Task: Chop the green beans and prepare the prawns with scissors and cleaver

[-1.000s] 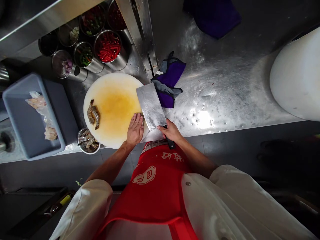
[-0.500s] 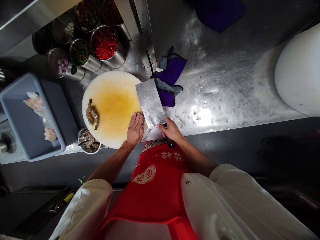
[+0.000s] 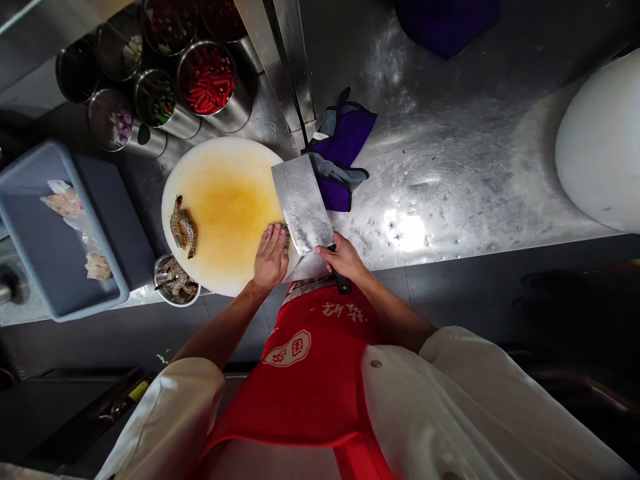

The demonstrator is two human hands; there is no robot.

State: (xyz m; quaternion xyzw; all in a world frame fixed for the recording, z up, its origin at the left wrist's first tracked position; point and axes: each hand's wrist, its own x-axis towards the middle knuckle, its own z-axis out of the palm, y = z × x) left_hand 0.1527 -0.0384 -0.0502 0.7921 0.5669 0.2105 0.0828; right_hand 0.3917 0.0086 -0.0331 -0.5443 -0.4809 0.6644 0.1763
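Note:
My left hand [image 3: 271, 259] lies flat near the right edge of the round white cutting board [image 3: 210, 160], fingers stretched out. It covers most of a shrimp [image 3: 287, 237], which peeks out beside the fingers. In my right hand [image 3: 343, 259] is the black handle of a cleaver [image 3: 303, 200]. The broad blade is tilted at the board's right edge, close to my left fingertips. Two more shrimp [image 3: 183, 228] rest side by side on the board's left part. A metal bowl [image 3: 175, 300] with several shrimp stands below the board's left edge.
To the left is a grey-blue bin [image 3: 113, 220] with scraps inside. Steel canisters [image 3: 230, 103] of red chilies and other vegetables stand behind the board. Purple-and-grey cloths [image 3: 340, 147] lie beside the metal post [image 3: 290, 67]. A large white rounded object [image 3: 600, 147] is at far right.
Both hands and the cleaver keep nearly the same place on the board. The view has shifted slightly.

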